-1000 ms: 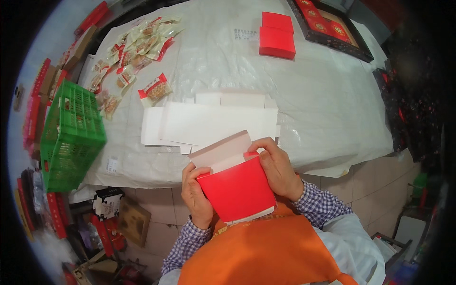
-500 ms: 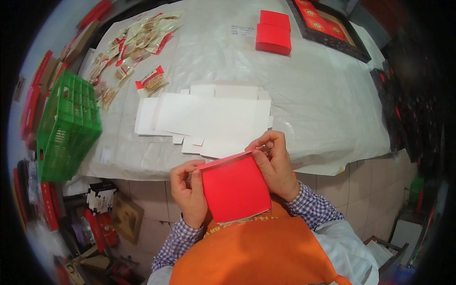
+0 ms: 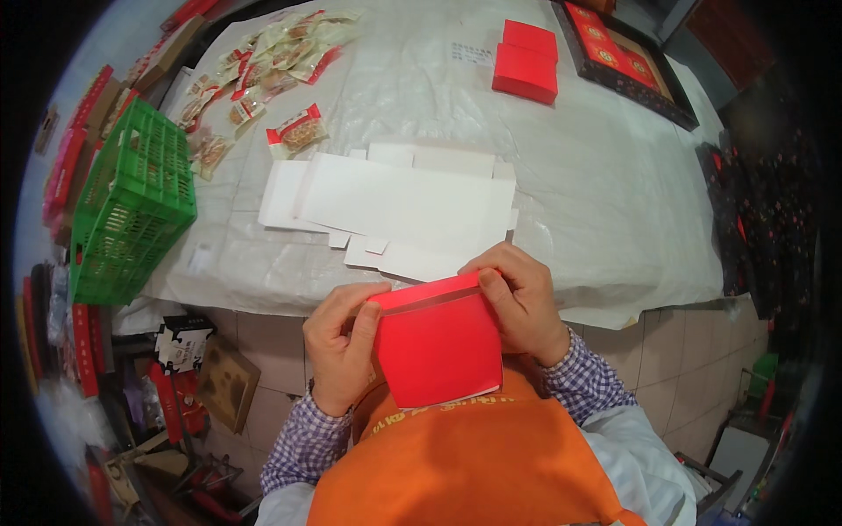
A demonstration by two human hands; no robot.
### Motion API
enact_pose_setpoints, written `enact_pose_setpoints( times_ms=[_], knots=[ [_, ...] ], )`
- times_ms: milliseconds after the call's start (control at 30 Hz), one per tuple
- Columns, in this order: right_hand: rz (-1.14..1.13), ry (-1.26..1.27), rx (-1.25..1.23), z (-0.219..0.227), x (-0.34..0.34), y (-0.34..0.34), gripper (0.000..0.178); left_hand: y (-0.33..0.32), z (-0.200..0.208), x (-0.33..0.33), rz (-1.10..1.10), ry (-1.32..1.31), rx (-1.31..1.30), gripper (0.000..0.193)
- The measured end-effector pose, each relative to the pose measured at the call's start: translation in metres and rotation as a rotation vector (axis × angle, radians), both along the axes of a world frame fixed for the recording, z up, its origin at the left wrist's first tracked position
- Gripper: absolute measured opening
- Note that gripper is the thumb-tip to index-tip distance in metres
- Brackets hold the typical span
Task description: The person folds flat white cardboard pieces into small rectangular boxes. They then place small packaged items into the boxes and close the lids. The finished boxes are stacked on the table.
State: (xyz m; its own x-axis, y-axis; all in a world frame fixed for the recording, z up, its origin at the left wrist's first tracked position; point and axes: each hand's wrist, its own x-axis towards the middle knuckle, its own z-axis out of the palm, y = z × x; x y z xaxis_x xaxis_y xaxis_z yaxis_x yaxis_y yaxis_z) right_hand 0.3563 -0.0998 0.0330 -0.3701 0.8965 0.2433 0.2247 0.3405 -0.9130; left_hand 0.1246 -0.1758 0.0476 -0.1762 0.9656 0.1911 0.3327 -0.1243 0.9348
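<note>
- The left hand holds the top left corner of a bright red, thin cardboard box, with its thumb bent in front.
- The right hand holds the top right corner of the same box, with its thumb on the top edge.
- The red box is low in the middle of the frame, in front of an orange cloth apron. A thin gap shows under its top flap.
- Flat white cardboard pieces lie in a pile just above the hands, on a table with a shiny white sheet.
- Little see-through and red snack packets lie in a heap at the upper left. One packet sits near the heap.
- A green plastic crate with holes is at the left.
- Two small red boxes touch at the upper right, near a black tray holding more red boxes.
</note>
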Motion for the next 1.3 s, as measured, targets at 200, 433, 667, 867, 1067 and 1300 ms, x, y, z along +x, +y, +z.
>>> enact_pose_setpoints(
  times_ms=[200, 433, 667, 867, 1067, 1300],
  knots=[
    [0.040, -0.002, -0.121, 0.009, 0.003, 0.001, 0.019, 0.003, 0.008, -0.004, -0.052, -0.016, -0.060, 0.017],
    [0.120, 0.034, -0.064, -0.002, 0.004, 0.003, 0.017, 0.001, -0.003, -0.006, -0.059, -0.016, -0.088, 0.017],
    [0.238, 0.015, -0.096, -0.001, 0.007, 0.009, 0.023, 0.000, -0.004, -0.009, -0.105, -0.008, -0.151, 0.024],
    [0.313, -0.045, -0.043, 0.001, 0.011, 0.012, 0.029, 0.000, -0.015, -0.008, -0.092, -0.086, -0.109, 0.022],
    [0.348, 0.063, -0.148, -0.005, 0.012, 0.013, 0.029, -0.001, -0.029, -0.011, -0.146, -0.107, -0.072, 0.030],
    [0.334, 0.094, -0.255, -0.005, 0.008, 0.004, 0.035, -0.004, -0.042, -0.003, -0.154, -0.209, -0.047, 0.035]
  ],
)
